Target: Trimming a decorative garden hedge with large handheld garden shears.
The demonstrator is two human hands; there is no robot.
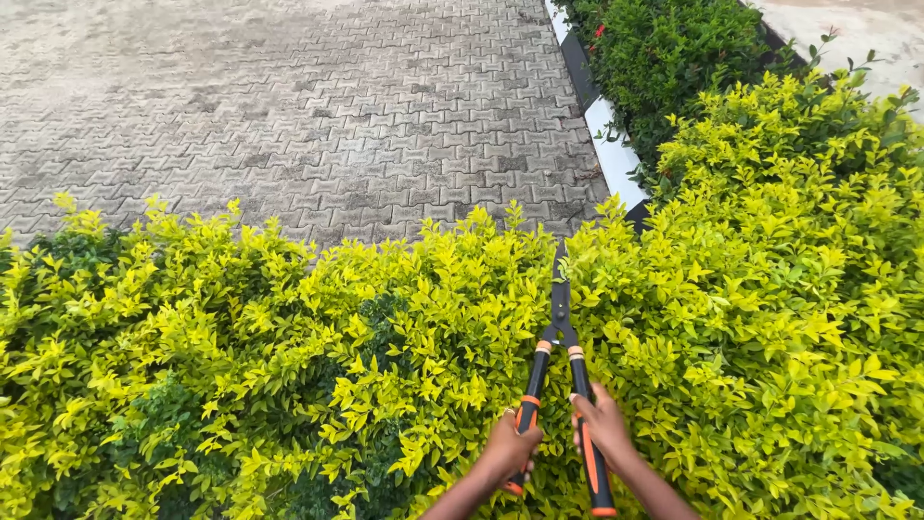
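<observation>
My left hand [507, 448] grips the left handle of a pair of hedge shears [560, 323], and my right hand [604, 427] grips the right handle. The handles are black with orange bands and lie close together. The dark blades are closed and point straight away from me, resting over the top of a yellow-green hedge [289, 356]. Leaves hide part of the blade tips and the lower handle ends.
The yellow-green hedge fills the lower and right part of the view. Behind it lies grey interlocking paving [318, 106]. A black-and-white kerb [606, 144] runs along a darker green shrub [674, 58] at the upper right.
</observation>
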